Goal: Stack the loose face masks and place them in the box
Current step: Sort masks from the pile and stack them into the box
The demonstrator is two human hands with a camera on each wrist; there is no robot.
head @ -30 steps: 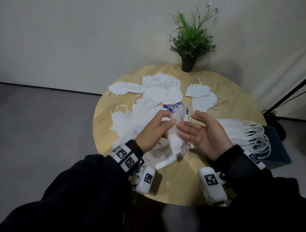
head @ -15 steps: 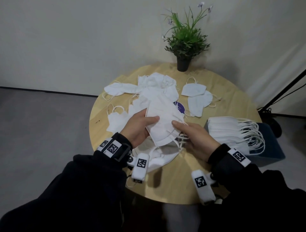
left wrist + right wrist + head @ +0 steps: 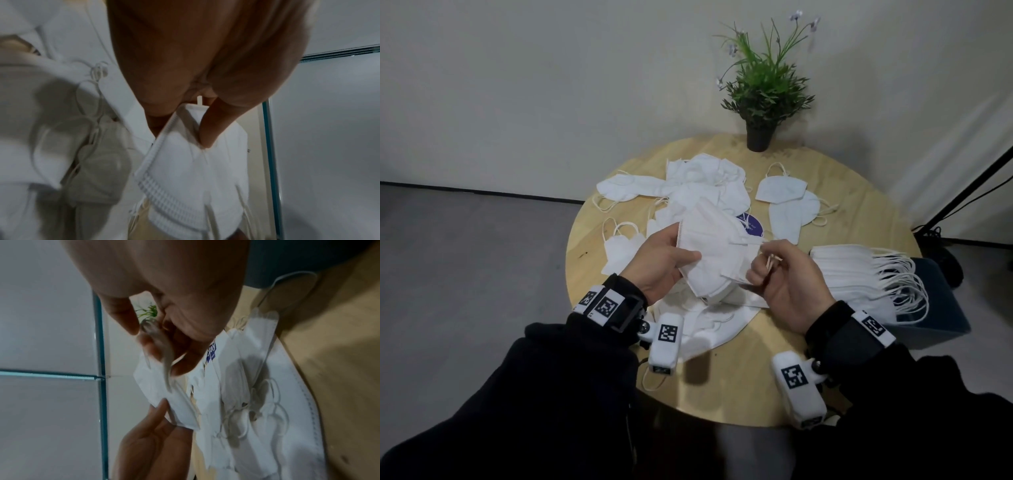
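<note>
A small stack of white folded face masks point(image 3: 717, 255) is lifted above the round wooden table point(image 3: 859, 212). My left hand point(image 3: 666, 260) grips its left edge, thumb on top, as the left wrist view shows point(image 3: 197, 175). My right hand point(image 3: 779, 274) pinches the ear loops point(image 3: 770, 263) at its right end; the loops point(image 3: 162, 350) look blurred in the right wrist view. Several loose masks point(image 3: 702, 185) lie scattered on the table. A tall stack of masks point(image 3: 859, 270) rests on a dark blue box point(image 3: 941, 308) at the right.
A potted green plant point(image 3: 763, 92) stands at the table's far edge. A box with a purple label point(image 3: 750, 224) peeks out from under the masks. More masks point(image 3: 709, 322) lie under my hands. A black stand leg point(image 3: 969, 192) slants at the right.
The held masks turned from edge-on to flat and were lifted. My right hand went from open beside them to pinching the ear loops at their right end.
</note>
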